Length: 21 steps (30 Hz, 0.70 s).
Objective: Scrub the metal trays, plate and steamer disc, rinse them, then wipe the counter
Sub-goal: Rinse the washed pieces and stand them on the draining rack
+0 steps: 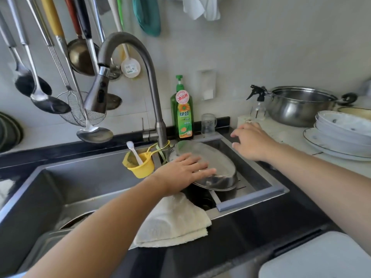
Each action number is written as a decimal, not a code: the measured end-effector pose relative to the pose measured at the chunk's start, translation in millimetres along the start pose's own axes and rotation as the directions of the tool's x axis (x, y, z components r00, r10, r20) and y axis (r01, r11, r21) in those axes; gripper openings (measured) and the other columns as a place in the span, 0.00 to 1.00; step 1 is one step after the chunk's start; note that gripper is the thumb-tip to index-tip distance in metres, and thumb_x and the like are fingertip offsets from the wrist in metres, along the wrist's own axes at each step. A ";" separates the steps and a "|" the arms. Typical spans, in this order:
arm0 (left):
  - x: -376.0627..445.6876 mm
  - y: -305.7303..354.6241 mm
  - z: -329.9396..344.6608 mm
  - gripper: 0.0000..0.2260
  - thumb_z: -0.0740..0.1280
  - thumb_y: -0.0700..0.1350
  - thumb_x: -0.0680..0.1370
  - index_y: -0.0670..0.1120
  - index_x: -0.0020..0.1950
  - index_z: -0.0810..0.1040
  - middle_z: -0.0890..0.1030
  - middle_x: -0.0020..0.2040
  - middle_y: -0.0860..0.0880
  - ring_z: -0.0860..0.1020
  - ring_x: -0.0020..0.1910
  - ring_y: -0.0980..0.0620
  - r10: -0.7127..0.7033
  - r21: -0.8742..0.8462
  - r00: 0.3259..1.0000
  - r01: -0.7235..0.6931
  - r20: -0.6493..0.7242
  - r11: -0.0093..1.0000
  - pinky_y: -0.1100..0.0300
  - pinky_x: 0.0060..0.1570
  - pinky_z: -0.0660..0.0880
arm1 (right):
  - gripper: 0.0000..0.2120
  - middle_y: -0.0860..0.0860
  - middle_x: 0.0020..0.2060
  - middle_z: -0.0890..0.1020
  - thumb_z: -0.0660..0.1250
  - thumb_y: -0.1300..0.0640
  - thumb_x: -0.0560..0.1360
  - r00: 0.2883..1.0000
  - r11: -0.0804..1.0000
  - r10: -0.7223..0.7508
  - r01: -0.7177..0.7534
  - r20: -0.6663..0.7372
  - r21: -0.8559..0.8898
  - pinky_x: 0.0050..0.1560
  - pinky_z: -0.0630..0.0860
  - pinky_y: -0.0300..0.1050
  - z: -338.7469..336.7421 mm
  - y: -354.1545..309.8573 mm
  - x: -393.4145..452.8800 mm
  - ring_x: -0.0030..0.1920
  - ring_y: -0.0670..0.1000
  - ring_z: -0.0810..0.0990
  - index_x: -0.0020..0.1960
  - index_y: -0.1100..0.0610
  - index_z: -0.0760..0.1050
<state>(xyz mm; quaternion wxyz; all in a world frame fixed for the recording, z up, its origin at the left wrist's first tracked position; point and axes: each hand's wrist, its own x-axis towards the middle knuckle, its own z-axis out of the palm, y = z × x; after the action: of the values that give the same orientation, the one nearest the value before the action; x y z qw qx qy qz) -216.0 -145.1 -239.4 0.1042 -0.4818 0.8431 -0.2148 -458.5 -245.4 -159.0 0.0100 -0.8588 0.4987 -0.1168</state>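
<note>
An oval metal tray (217,157) lies upside down and tilted on the drain rack (251,187) over the right part of the sink. My left hand (185,169) rests flat on its near side, fingers straight. My right hand (251,141) hovers over the sink's right rim with relaxed fingers and holds nothing. A cream cloth (176,219) is draped over the sink's front edge below my left forearm. More metalware (66,223) lies low in the left basin, mostly hidden by my arm.
The faucet (128,63) arches over the sink with a yellow cup (143,167) hung at its base. A green soap bottle (181,115) and a small glass (208,123) stand behind. Right counter: stacked white plates (341,135), a steel pot (301,105), a spray bottle (259,105). Utensils (40,77) hang at left.
</note>
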 end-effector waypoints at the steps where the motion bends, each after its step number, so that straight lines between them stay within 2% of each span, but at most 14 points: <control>1: -1.5 2.1 -2.6 0.47 0.70 0.38 0.79 0.59 0.84 0.40 0.49 0.85 0.50 0.44 0.84 0.45 -0.046 -0.021 0.999 0.046 0.003 0.999 0.44 0.82 0.41 | 0.20 0.54 0.73 0.69 0.62 0.50 0.83 1.000 1.000 0.001 -0.001 0.004 0.007 0.74 0.61 0.54 0.6 -3.7 0.7 0.74 0.58 0.61 0.74 0.52 0.71; 3: -14.2 2.2 -9.2 0.45 0.67 0.38 0.79 0.60 0.84 0.42 0.47 0.85 0.51 0.41 0.84 0.45 -0.210 -0.144 0.978 0.206 -0.012 0.968 0.46 0.79 0.36 | 0.20 0.54 0.73 0.69 0.62 0.50 0.83 1.000 1.000 -0.010 0.010 0.008 0.020 0.73 0.61 0.53 0.8 -14.2 2.2 0.74 0.58 0.61 0.73 0.52 0.72; 4: -26.6 -0.6 -13.0 0.43 0.65 0.37 0.79 0.60 0.84 0.44 0.49 0.85 0.51 0.44 0.84 0.45 -0.311 -0.246 0.950 0.300 -0.006 0.922 0.48 0.79 0.38 | 0.20 0.54 0.73 0.69 0.62 0.50 0.83 1.000 0.999 -0.025 0.025 0.009 0.021 0.73 0.61 0.53 1.1 -20.8 2.7 0.74 0.58 0.61 0.73 0.52 0.72; 6: -60.4 -11.8 -13.2 0.37 0.62 0.37 0.79 0.57 0.84 0.53 0.60 0.83 0.49 0.56 0.81 0.45 -0.476 -0.390 0.879 0.449 0.030 0.804 0.48 0.80 0.53 | 0.19 0.55 0.72 0.70 0.61 0.50 0.82 0.998 0.998 -0.062 0.062 0.013 0.017 0.73 0.63 0.55 2.0 -35.8 4.1 0.73 0.59 0.62 0.72 0.51 0.73; 7: -81.7 -20.4 -9.1 0.32 0.62 0.38 0.80 0.55 0.83 0.60 0.67 0.79 0.49 0.65 0.77 0.44 -0.549 -0.425 0.833 0.523 0.069 0.739 0.48 0.76 0.63 | 0.19 0.55 0.72 0.71 0.61 0.50 0.82 0.997 0.997 -0.079 0.078 0.014 0.017 0.73 0.64 0.56 2.9 -44.6 4.4 0.73 0.59 0.63 0.71 0.51 0.74; 8: -103.6 -29.5 -3.2 0.25 0.61 0.40 0.82 0.54 0.78 0.69 0.73 0.74 0.48 0.73 0.71 0.44 -0.618 -0.436 0.778 0.598 0.116 0.672 0.47 0.69 0.71 | 0.19 0.55 0.71 0.72 0.61 0.50 0.82 0.996 0.996 -0.090 0.089 0.016 0.022 0.72 0.65 0.57 3.8 -53.6 4.4 0.72 0.60 0.64 0.71 0.51 0.74; 9: -126.1 -38.8 6.9 0.16 0.60 0.43 0.83 0.53 0.70 0.77 0.79 0.68 0.47 0.78 0.63 0.44 -0.679 -0.418 0.713 0.678 0.176 0.604 0.48 0.61 0.76 | 0.19 0.55 0.70 0.72 0.61 0.50 0.82 0.995 0.995 -0.098 0.097 0.018 0.033 0.72 0.66 0.57 4.8 -62.7 4.7 0.72 0.60 0.64 0.72 0.51 0.74; 10: -149.1 -46.9 18.6 0.10 0.59 0.46 0.83 0.52 0.58 0.80 0.82 0.61 0.46 0.80 0.55 0.43 -0.719 -0.371 0.650 0.749 0.247 0.549 0.49 0.55 0.78 | 0.19 0.55 0.70 0.72 0.61 0.50 0.83 0.994 0.993 -0.107 0.106 0.021 0.047 0.71 0.66 0.57 5.8 -72.5 5.4 0.72 0.60 0.64 0.72 0.52 0.73; 11: -170.9 -52.3 28.4 0.10 0.58 0.47 0.84 0.51 0.48 0.78 0.83 0.56 0.45 0.81 0.50 0.41 -0.741 -0.309 0.590 0.804 0.319 0.507 0.49 0.52 0.78 | 0.18 0.56 0.70 0.72 0.61 0.51 0.83 0.993 0.991 -0.116 0.114 0.025 0.064 0.70 0.66 0.56 7.5 -82.5 6.5 0.72 0.60 0.65 0.71 0.52 0.74; 12: -192.1 -58.1 39.9 0.10 0.58 0.47 0.84 0.50 0.45 0.75 0.83 0.54 0.44 0.80 0.48 0.40 -0.747 -0.240 0.538 0.843 0.391 0.482 0.49 0.51 0.78 | 0.17 0.56 0.69 0.73 0.61 0.51 0.83 0.992 0.989 -0.127 0.125 0.026 0.083 0.70 0.66 0.55 9.9 -93.5 7.7 0.71 0.61 0.66 0.70 0.53 0.75; 16: -253.2 -72.0 68.5 0.11 0.59 0.46 0.85 0.45 0.60 0.79 0.83 0.59 0.44 0.82 0.56 0.41 -0.728 -0.069 0.367 0.912 0.580 0.405 0.53 0.53 0.77 | 0.13 0.56 0.64 0.79 0.62 0.53 0.83 0.987 0.976 -0.156 0.150 0.023 0.160 0.67 0.71 0.55 30.1 -138.8 10.1 0.66 0.60 0.73 0.62 0.55 0.81; 18: -268.1 -75.3 74.6 0.13 0.60 0.42 0.85 0.45 0.67 0.78 0.83 0.56 0.44 0.84 0.52 0.43 -0.655 -0.035 0.299 0.923 0.694 0.383 0.54 0.51 0.80 | 0.13 0.56 0.58 0.82 0.62 0.55 0.82 0.982 0.964 -0.185 0.173 0.042 0.202 0.63 0.75 0.55 45.8 -161.8 7.1 0.62 0.59 0.76 0.59 0.58 0.82; 20: -278.2 -73.6 88.0 0.16 0.57 0.39 0.86 0.44 0.73 0.74 0.83 0.53 0.43 0.84 0.43 0.45 -0.589 -0.040 0.238 0.944 0.772 0.329 0.55 0.39 0.82 | 0.12 0.54 0.54 0.84 0.62 0.57 0.82 0.976 0.951 -0.210 0.191 0.055 0.243 0.60 0.77 0.55 65.9 -186.8 1.3 0.57 0.57 0.79 0.55 0.57 0.84; 21: -282.0 -69.6 94.6 0.17 0.56 0.42 0.87 0.42 0.75 0.72 0.82 0.57 0.41 0.84 0.47 0.43 -0.566 -0.037 0.232 0.941 0.791 0.335 0.54 0.42 0.81 | 0.11 0.52 0.52 0.84 0.62 0.57 0.81 0.973 0.944 -0.221 0.197 0.066 0.265 0.59 0.78 0.54 77.7 -199.0 -1.3 0.56 0.55 0.80 0.53 0.56 0.84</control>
<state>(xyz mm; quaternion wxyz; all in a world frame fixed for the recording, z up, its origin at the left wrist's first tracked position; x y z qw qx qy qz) 18.5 41.0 -299.9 0.1340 -0.8894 0.3970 0.1828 -272.8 -152.0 -208.2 0.1322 -0.9030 0.3843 -0.1397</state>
